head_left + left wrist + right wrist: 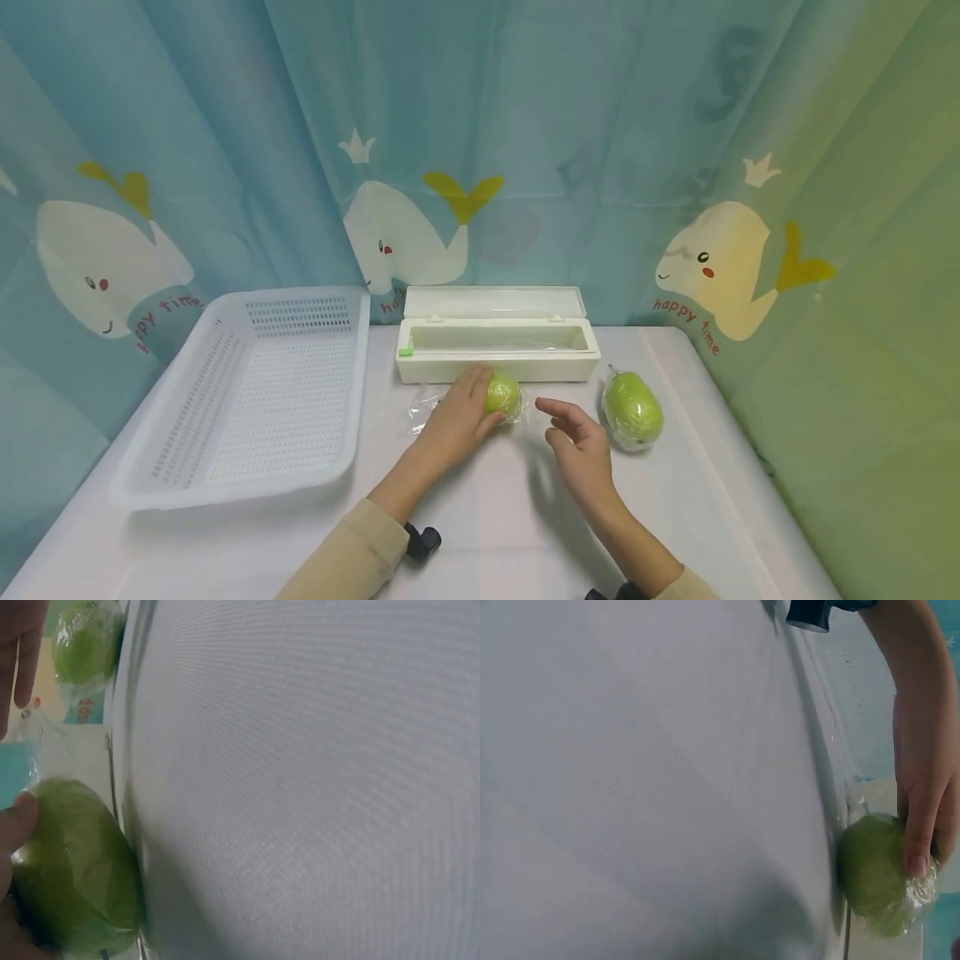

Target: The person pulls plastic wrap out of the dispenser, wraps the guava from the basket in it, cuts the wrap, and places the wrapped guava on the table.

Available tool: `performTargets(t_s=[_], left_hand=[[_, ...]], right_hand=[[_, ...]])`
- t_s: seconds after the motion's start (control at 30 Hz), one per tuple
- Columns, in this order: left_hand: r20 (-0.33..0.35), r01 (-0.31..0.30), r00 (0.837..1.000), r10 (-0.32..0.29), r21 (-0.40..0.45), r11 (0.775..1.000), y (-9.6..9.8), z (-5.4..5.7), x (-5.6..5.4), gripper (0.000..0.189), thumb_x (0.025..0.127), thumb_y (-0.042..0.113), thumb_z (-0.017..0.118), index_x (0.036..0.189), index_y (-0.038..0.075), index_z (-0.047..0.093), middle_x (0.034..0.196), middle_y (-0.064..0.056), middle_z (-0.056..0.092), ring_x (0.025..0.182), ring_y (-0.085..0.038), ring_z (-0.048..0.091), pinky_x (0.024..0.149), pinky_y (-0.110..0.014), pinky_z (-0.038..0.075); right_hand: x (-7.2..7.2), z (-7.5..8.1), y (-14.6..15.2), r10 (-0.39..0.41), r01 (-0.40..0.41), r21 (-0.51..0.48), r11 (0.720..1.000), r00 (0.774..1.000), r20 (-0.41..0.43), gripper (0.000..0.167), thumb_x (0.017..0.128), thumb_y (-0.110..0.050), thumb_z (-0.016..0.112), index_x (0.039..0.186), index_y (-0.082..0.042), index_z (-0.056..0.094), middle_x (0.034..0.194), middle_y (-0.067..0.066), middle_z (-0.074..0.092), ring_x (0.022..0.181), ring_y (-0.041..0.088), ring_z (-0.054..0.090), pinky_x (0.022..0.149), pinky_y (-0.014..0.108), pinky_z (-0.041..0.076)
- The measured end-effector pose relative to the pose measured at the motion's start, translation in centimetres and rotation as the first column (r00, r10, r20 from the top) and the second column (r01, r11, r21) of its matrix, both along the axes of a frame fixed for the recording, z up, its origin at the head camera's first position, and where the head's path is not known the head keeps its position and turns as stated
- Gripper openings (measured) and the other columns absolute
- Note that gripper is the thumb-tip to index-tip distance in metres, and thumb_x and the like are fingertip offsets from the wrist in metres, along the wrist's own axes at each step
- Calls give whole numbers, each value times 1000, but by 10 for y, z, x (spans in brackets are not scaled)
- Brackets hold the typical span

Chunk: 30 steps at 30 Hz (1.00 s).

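My left hand (457, 415) holds a green fruit (504, 395) loosely wrapped in clear plastic film, just in front of the white cling film dispenser (498, 367). Loose film (424, 405) spreads out to the left of the fingers. In the right wrist view the left thumb (918, 851) lies along the side of the fruit (870, 874). My right hand (579, 446) hovers to the right of it, index finger stretched toward the film's edge, other fingers loosely bent, nothing held. Another film-wrapped green fruit (632, 408) lies on the table beyond the right hand.
The dispenser's lid (495, 302) stands raised, with a green piece at its left front edge. A white perforated plastic basket (352, 417) occupies the left of the table (480, 558). Blue curtains (525, 108) printed with whales hang close behind the table.
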<state>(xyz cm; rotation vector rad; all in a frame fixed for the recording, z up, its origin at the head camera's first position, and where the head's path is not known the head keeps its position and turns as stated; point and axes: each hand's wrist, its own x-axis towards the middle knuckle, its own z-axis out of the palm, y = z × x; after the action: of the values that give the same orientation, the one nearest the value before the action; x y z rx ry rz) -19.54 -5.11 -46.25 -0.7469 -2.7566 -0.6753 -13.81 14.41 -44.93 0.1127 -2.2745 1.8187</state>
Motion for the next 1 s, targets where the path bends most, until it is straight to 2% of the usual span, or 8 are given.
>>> performTargets(t_s=[0.13,0.23,0.3,0.4,0.53,0.7,0.9,1.0], left_hand=[[-16,7,1000,-7,9,1000,1,0,0,72,96,34,65,147,-7,37,149,-23,44,142,-37,39,119,-45,30],[-12,12,1000,-12,10,1000,1,0,0,73,95,34,66,148,-7,36,150,-24,43,142,-37,38,119,-45,30],[-3,13,1000,-13,10,1000,2,0,-1,73,95,34,66,148,-7,36,150,-23,43,142,-37,38,119,-46,29],[10,4,1000,-4,5,1000,1,0,0,74,96,36,65,149,-6,35,151,-23,42,143,-36,37,119,-45,29],[1,-7,1000,7,1,1000,1,0,0,74,96,36,65,148,-7,35,151,-23,42,142,-36,38,119,-45,30],[-43,-7,999,6,-11,1000,0,-2,0,72,96,34,65,146,-8,37,148,-24,45,140,-37,41,118,-44,32],[-80,-19,997,16,-29,999,3,-3,2,70,95,32,66,145,-7,39,146,-23,46,139,-37,42,117,-44,33],[-86,-30,996,26,-42,999,4,-4,3,69,96,33,64,146,-7,39,146,-23,46,140,-36,42,118,-43,33]], right_hand=[[-7,-3,-1,0,32,153,988,978,-208,52,81,15,55,125,-10,68,126,4,69,125,21,59,105,19,41],[-15,-4,-2,24,44,245,969,964,-264,58,80,14,56,132,-9,64,133,6,65,131,25,55,112,32,40],[-19,-5,-3,58,8,286,958,973,-223,62,80,12,55,139,-7,57,142,10,58,139,30,47,115,43,36],[-23,-8,-5,130,-91,352,932,988,-87,72,82,5,56,152,-4,39,156,16,39,147,38,30,119,53,25],[-22,-15,-11,213,-229,392,891,973,86,84,84,-3,56,158,-1,16,163,21,18,150,41,17,121,54,17],[-13,-22,-20,284,-321,321,891,946,158,88,82,-1,54,157,5,7,164,23,8,152,36,11,121,54,14],[-4,-23,-31,314,-343,125,931,926,208,95,81,1,56,158,1,0,165,20,-6,153,34,-3,122,55,5],[1,-20,-34,336,-351,41,935,920,202,97,80,4,56,156,4,-3,164,23,-10,152,37,-5,121,54,7]])
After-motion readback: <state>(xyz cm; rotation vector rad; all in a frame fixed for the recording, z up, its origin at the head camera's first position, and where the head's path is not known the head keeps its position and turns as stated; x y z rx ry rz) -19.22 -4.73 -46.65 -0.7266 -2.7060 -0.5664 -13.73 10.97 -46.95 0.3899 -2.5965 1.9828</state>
